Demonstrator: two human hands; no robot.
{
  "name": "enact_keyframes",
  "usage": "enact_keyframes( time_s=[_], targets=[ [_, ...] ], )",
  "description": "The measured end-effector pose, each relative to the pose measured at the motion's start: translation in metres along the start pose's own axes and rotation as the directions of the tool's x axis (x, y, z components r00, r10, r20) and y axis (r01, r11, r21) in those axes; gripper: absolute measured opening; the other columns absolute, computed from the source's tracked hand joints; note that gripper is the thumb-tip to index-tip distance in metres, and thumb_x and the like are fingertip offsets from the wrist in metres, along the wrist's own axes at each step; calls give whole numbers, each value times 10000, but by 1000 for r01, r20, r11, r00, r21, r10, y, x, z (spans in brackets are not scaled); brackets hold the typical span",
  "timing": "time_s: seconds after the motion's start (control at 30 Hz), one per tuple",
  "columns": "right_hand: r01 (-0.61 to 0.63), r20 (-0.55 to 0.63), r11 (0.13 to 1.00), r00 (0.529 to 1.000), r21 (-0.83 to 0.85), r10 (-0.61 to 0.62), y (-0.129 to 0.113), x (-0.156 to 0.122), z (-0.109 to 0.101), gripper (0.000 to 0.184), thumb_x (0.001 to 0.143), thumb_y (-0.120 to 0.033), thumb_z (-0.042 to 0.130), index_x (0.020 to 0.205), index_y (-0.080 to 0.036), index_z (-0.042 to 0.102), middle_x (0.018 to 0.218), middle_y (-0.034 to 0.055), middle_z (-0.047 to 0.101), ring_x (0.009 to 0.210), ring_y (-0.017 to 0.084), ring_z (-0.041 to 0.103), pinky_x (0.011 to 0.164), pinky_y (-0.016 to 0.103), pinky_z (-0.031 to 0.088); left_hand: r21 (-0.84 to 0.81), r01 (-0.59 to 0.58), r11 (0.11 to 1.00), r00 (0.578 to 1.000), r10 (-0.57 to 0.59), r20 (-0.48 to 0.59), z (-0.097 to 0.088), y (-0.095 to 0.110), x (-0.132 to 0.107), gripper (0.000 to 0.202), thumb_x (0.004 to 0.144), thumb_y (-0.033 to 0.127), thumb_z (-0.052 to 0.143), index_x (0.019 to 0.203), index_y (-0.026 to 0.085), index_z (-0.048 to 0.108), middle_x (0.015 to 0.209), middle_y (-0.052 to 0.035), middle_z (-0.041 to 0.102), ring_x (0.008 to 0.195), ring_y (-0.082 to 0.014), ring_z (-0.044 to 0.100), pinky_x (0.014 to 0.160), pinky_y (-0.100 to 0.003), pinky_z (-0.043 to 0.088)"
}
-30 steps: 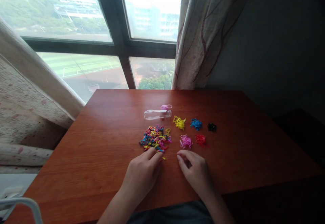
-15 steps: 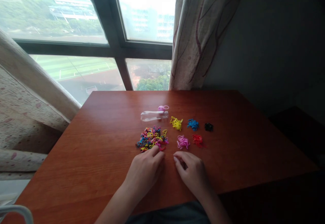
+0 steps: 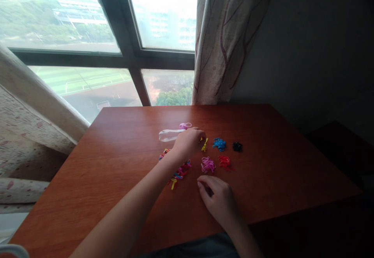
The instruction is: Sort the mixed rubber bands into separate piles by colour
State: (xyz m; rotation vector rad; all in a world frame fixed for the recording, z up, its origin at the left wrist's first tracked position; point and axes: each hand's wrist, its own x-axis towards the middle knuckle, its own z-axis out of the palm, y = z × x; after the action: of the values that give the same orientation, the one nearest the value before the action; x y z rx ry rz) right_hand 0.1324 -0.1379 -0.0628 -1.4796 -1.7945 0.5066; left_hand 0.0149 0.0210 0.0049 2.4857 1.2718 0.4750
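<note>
My left hand (image 3: 191, 141) reaches across the mixed pile of coloured rubber bands (image 3: 181, 171) to the yellow rubber bands (image 3: 204, 145). Its fingers are bent together over that pile and partly hide it; I cannot make out what is between the fingertips. Close to the table's front, my right hand (image 3: 217, 195) rests with thumb and forefinger pinched, its contents hidden. Just beyond it lie the pink rubber bands (image 3: 208, 165) and the red rubber bands (image 3: 224, 162). Farther back are the blue rubber bands (image 3: 219, 144) and the black rubber bands (image 3: 237, 146).
A clear plastic bottle (image 3: 168, 135) lies on its side behind the mixed pile, partly covered by my left hand. Its pink loop-topped cap (image 3: 184, 126) is beside it. The brown wooden table (image 3: 96, 172) meets a window and curtains (image 3: 224, 55) at the back.
My left hand has moved from the mixed pile forward and right to the yellow rubber bands. A yellow band now lies at the mixed pile's near edge. My right hand has stayed pinched in place.
</note>
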Motion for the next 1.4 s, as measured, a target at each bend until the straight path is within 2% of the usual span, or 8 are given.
enact_keyframes(
  time_s=[0.13, 0.27, 0.4, 0.53, 0.7, 0.87, 1.03, 1.4],
  targets=[
    [-2, -6, 1000, 1000, 7, 2, 0, 0, 0, 188, 904, -172, 505, 918, -224, 686, 843, 28, 718, 750, 176, 672, 713, 267, 497, 6, 17, 1000, 1000, -17, 3, 6, -5, 8, 187, 831, 224, 593, 936, 198, 746, 846, -77, 718, 705, -190, 622, 611, -272, 429],
    [-4, -5, 1000, 1000, 19, 5, 0, 0, 0, 195, 911, -173, 495, 919, -223, 684, 856, 33, 719, 763, 177, 671, 719, 265, 487, -4, 27, 1000, 999, -27, -36, -3, -6, -9, 220, 894, 295, 551, 947, 183, 732, 867, -81, 719, 730, -189, 627, 649, -281, 440],
    [-7, 8, 1000, 1000, 17, 7, 1, 0, -1, 175, 906, -167, 511, 919, -223, 676, 850, 23, 712, 759, 170, 662, 722, 257, 470, -47, 35, 998, 994, -39, -99, -17, -10, -47, 209, 924, 287, 522, 971, 191, 701, 904, -51, 708, 747, -157, 624, 662, -256, 440],
    [-6, 12, 1000, 1000, 2, 6, 0, -1, -1, 162, 907, -166, 517, 912, -223, 669, 845, 16, 710, 760, 165, 658, 731, 249, 458, -222, 37, 974, 976, -83, -201, -22, -15, -94, 146, 918, 272, 557, 940, 202, 683, 865, -20, 688, 745, -134, 615, 688, -234, 449],
    [-7, 24, 1000, 1000, -30, 8, 0, -2, 0, 162, 912, -167, 514, 913, -225, 665, 835, 14, 707, 748, 166, 654, 719, 250, 446, -290, 92, 953, 967, -154, -201, -13, -17, -146, 138, 929, 262, 549, 952, 209, 675, 807, -4, 660, 681, -116, 595, 631, -210, 444],
    [-1, 28, 999, 1000, -49, 3, 0, -3, 2, 162, 916, -171, 512, 918, -222, 665, 853, 16, 712, 768, 168, 659, 727, 251, 445, -260, 134, 956, 972, -178, -154, 5, -24, -180, 159, 943, 246, 510, 958, 224, 667, 831, -1, 663, 651, -112, 599, 613, -211, 450],
    [-10, 41, 997, 999, -78, 14, -1, -2, 2, 164, 918, -182, 511, 909, -223, 670, 838, 14, 713, 755, 170, 659, 720, 252, 442, -228, 147, 962, 967, -189, -172, 16, -28, -192, 146, 936, 252, 519, 965, 231, 660, 859, -10, 680, 739, -138, 652, 646, -217, 471],
    [-18, 57, 985, 998, -171, 28, -10, 7, 16, 175, 905, -168, 528, 975, -231, 675, 825, -6, 720, 722, 166, 658, 676, 251, 409, -200, 162, 966, 963, -199, -182, 16, -25, -192, 151, 937, 266, 518, 968, 243, 665, 885, -12, 706, 770, -153, 681, 655, -229, 495]
  ],
)
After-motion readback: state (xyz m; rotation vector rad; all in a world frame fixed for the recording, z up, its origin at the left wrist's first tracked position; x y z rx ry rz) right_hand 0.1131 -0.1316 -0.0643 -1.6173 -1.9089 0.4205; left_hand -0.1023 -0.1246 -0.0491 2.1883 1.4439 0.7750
